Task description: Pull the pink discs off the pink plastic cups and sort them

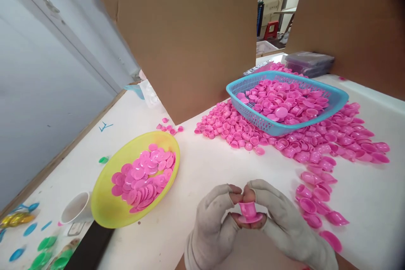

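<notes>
Both my hands wear light fingerless gloves and meet low in the middle of the view. My left hand [212, 224] and my right hand [286, 222] pinch one small pink plastic piece [248, 212] between thumbs and fingertips; it looks like a little cup sitting on a round disc. A yellow bowl [106, 204] of flat pink discs [144, 176] lies to the left of my hands. To the right, loose pink cups [316, 202] trail across the white table [202, 164].
A blue mesh basket [335, 100] full of pink pieces stands behind, ringed by a large heap of pink cups [284, 139]. Brown cardboard panels [190, 33] wall the back. A white cup [76, 207] and green and blue bits [47, 244] sit at the far left.
</notes>
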Available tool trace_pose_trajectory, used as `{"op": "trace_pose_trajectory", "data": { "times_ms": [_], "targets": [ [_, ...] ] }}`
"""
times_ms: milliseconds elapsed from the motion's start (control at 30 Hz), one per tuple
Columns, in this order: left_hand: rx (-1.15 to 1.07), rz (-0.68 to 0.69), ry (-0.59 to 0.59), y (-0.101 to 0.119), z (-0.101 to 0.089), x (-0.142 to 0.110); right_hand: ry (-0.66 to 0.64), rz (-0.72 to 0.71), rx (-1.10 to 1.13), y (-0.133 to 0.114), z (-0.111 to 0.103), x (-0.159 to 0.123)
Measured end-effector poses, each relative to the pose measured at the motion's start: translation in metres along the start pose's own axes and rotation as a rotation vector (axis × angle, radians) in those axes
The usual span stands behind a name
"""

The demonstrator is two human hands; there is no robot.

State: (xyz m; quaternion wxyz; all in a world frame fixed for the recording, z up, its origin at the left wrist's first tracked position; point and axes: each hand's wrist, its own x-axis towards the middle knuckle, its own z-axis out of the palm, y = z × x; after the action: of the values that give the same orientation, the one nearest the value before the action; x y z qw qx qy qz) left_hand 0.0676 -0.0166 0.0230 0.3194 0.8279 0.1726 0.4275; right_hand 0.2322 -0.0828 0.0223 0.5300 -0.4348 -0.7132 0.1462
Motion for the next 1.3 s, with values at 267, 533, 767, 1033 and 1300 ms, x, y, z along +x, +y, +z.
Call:
{"op": "trace_pose_trajectory", "data": {
  "times_ms": [267, 533, 767, 1033, 1300],
  "targets": [
    [-0.069, -0.038, -0.014, 0.007, -0.004, -0.002, -0.071, 0.115, 0.047, 0.001, 0.0, -0.006],
    [-0.179, -0.185, 0.012, 0.004, 0.001, 0.0, -0.111, 0.116, 0.028, 0.001, 0.001, -0.002],
    [-0.362, -0.569, -0.023, -0.016, 0.008, 0.006, -0.023, 0.492, 0.12, 0.015, 0.018, 0.003],
    [-0.665, -0.7, 0.003, -0.017, 0.012, -0.008, -0.196, 0.717, 0.539, 0.03, 0.024, 0.0],
    [-0.595, -0.931, 0.043, -0.024, 0.007, -0.052, -0.374, 0.781, 0.4, 0.017, 0.034, -0.006]
  ]
}}
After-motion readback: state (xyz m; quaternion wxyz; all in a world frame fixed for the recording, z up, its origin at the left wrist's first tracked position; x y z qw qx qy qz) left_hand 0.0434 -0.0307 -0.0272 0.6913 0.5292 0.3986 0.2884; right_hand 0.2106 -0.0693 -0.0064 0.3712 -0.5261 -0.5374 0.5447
